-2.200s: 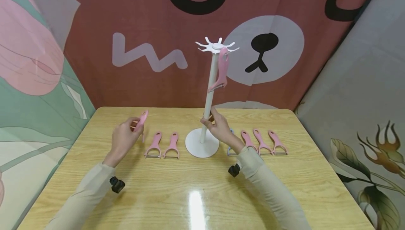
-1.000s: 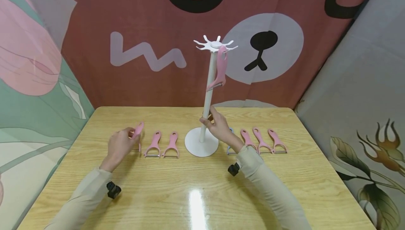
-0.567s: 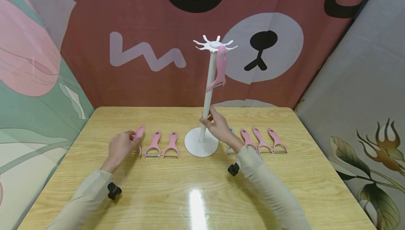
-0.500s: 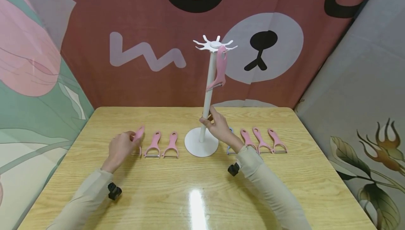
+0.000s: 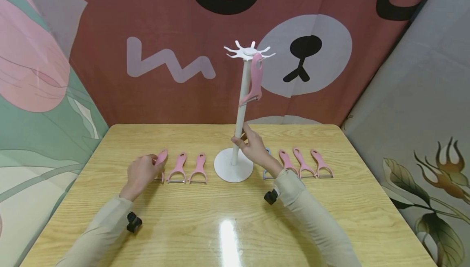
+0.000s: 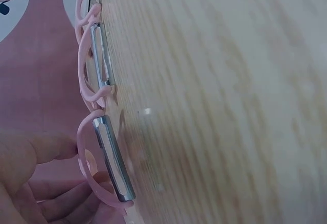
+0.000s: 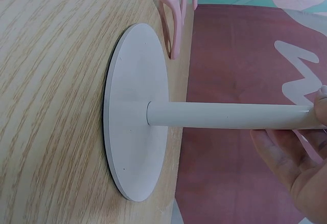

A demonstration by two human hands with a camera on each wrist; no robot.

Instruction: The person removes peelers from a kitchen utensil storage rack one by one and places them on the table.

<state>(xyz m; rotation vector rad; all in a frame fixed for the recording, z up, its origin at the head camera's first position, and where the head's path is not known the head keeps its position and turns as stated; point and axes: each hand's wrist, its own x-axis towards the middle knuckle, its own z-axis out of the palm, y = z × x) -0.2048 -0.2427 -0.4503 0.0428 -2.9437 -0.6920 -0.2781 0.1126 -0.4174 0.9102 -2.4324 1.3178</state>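
My left hand (image 5: 140, 173) pinches the handle of the leftmost pink peeler (image 5: 161, 157), thumb on one side and fingers on the other. In the left wrist view, this peeler's metal blade (image 6: 113, 157) is low at the wooden surface, beside two more peelers. The right hand (image 5: 256, 147) grips the white pole (image 5: 240, 122) of an upright stand just above its round base (image 5: 222, 168). From one arm of the stand's spoked top (image 5: 251, 51) hangs a pink peeler (image 5: 256, 75).
Two pink peelers, one (image 5: 179, 165) and another (image 5: 200, 165), lie between my left hand and the stand. To the right lie a blue peeler (image 5: 267, 174), partly hidden by my arm, and three pink ones, the outermost (image 5: 320, 161) at the end. A patterned cloth (image 5: 165, 99) hangs behind the table.
My left hand has come down with its peeler, lowering it to the table at the left end of the row. The right hand has kept its grip on the pole.
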